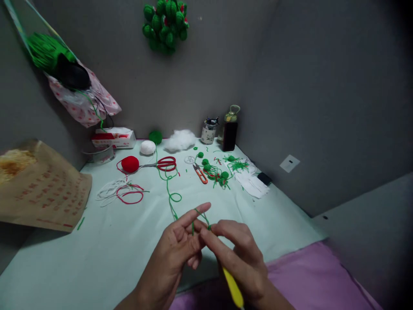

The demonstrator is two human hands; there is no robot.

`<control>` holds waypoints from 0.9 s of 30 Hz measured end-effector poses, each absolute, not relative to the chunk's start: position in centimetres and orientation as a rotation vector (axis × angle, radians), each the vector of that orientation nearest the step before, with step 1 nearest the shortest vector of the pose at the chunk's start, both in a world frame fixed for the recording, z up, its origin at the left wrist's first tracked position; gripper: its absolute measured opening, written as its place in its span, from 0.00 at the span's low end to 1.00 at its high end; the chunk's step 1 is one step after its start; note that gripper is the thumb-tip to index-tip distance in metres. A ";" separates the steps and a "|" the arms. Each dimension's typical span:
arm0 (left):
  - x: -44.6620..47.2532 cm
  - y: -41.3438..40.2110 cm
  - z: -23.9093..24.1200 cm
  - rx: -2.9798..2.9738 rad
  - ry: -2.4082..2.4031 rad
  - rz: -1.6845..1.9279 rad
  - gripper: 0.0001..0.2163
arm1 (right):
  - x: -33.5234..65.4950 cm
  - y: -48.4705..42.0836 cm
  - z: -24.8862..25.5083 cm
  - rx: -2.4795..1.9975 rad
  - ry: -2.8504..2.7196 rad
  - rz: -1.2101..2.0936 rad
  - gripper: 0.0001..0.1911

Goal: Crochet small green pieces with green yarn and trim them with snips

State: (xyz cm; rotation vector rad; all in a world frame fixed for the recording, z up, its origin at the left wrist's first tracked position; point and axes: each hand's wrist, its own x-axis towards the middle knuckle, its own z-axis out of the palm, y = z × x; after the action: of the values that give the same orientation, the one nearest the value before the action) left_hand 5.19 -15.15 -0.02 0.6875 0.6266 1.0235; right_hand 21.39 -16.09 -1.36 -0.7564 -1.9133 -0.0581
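Green yarn (174, 197) runs from a green ball (155, 137) at the back, across the table, to my left hand (180, 245). It loops over the raised index finger, while the thumb and other fingers pinch near a small green stitch. My right hand (240, 254) grips a crochet hook (232, 287) by its yellow handle, which sticks out below the palm. The hook's thin tip meets the green yarn between both hands; fingers partly hide it. Red-handled scissors (167, 163) and orange thread snips (200, 174) lie beyond the hands.
Red (130, 164) and white yarn balls (147, 147), white stuffing (180, 141) and green crocheted pieces (219, 174) lie farther back. A paper bag (54, 198) stands left. A jar (208, 132) and a dark phone (230, 137) stand by the wall.
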 end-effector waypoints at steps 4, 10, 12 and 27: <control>4.2 -14.8 0.2 0.567 0.569 0.941 0.19 | 21.8 -15.5 -1.0 -0.728 -1.580 0.501 0.13; 3.8 -14.8 0.0 0.646 0.581 0.971 0.14 | 21.7 -14.8 -1.1 -0.628 -1.201 1.151 0.09; 4.1 -14.9 -0.2 0.705 0.582 0.975 0.16 | 21.3 -14.8 -1.4 -0.635 -1.268 1.116 0.09; 5.2 -14.9 -0.3 0.742 0.749 1.093 0.21 | 21.0 -15.4 -1.7 -0.706 -1.504 0.853 0.10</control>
State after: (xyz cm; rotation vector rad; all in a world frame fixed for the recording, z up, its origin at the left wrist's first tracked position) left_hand 5.20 -14.89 -0.31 0.7416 0.7492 1.0927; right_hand 20.99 -15.37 -1.68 -0.7064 -1.5037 0.8528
